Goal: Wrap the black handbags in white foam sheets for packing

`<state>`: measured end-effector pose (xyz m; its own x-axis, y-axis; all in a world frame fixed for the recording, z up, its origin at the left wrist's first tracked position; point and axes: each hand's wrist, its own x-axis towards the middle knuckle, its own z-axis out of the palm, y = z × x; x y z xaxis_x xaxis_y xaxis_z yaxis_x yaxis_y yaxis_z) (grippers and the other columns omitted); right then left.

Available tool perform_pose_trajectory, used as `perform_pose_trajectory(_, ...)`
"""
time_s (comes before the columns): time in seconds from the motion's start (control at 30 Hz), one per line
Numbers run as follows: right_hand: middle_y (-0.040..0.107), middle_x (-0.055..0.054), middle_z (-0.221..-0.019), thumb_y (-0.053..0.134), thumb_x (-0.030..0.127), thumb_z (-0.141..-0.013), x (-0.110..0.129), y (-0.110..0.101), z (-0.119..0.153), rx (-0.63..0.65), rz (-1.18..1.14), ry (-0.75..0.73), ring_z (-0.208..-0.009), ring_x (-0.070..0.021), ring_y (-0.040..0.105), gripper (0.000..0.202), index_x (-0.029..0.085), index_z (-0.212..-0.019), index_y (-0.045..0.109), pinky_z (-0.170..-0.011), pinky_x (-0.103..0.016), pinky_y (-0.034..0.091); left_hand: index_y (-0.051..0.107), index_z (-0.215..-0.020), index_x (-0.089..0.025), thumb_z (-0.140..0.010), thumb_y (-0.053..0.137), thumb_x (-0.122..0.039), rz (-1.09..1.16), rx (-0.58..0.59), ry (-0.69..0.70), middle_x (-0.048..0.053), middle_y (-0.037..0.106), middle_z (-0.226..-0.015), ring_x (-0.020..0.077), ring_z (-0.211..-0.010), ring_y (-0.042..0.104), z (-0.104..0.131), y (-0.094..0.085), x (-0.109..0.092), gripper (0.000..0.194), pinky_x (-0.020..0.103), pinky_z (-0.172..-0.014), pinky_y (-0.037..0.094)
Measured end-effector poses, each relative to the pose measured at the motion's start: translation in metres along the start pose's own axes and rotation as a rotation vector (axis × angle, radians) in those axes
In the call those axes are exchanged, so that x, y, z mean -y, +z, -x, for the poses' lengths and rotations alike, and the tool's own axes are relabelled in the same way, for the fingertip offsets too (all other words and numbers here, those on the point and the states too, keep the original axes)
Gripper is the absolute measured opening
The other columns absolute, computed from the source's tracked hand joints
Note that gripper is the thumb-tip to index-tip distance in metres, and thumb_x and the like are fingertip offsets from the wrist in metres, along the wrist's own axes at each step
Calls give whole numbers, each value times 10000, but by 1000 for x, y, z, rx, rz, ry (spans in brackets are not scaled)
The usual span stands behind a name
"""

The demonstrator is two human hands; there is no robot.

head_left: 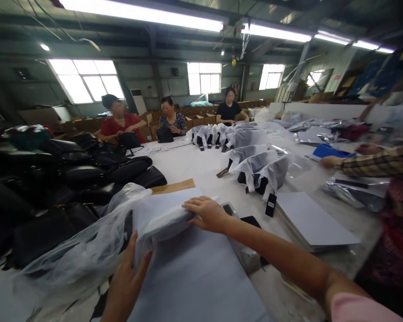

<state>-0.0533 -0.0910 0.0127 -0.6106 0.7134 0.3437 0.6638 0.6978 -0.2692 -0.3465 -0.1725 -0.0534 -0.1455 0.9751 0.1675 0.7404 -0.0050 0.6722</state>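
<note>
A: What is being handled?

B: A pale grey folded cloth wrap [164,223], soft and matte, lying on a large white sheet [201,277] on the surface [195,165], close to the viewer. The right hand [208,213] lies flat on its far edge, fingers together, pressing down. The left hand [127,279] rests against its near side, fingers straight, thumb apart.

A: And around it?

B: A clear plastic bag [83,250] touches it on the left, beyond that black handbags [97,167]. Black hang tags [271,204] lie further right; their writing is too small to read.
</note>
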Motion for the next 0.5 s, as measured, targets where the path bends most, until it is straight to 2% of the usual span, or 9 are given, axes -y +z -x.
perform_pose_trajectory(0.17,671,-70,-1242,740,344,-836,-37,3,-33,71,-19,37,-1097,-248,641,503,223,-1303,598,-914,-323,485,184,-1558,-277,-890,472,-609,67,5,-101,116,472,-1503,325,-1265,567,-28,17,-13,800,469,-1036,465)
perform_pose_trajectory(0.3,687,-33,-1211,731,381,-842,-55,2,-42,63,-24,35,-1088,-235,646,448,267,-1265,637,-880,-288,478,233,-1544,-284,-892,468,-609,57,-24,-98,104,495,-1484,319,-1239,590,-44,20,-30,765,445,-1035,458)
perform_pose_trajectory(0.4,690,-37,-1196,724,338,-847,-76,-23,-41,40,-4,75,-1064,-235,650,418,268,-1252,648,-871,-291,472,246,-1546,-265,-894,474,-604,54,6,-45,103,560,-1419,324,-1168,634,-59,28,-57,770,460,-990,480)
perform_pose_trajectory(0.5,693,-48,-1173,724,284,-836,-113,-68,-32,12,22,117,-1054,-238,647,417,241,-1245,655,-893,-303,462,235,-1549,-270,-911,491,-547,164,74,64,73,593,-1386,288,-1166,632,-85,51,-99,742,417,-981,482)
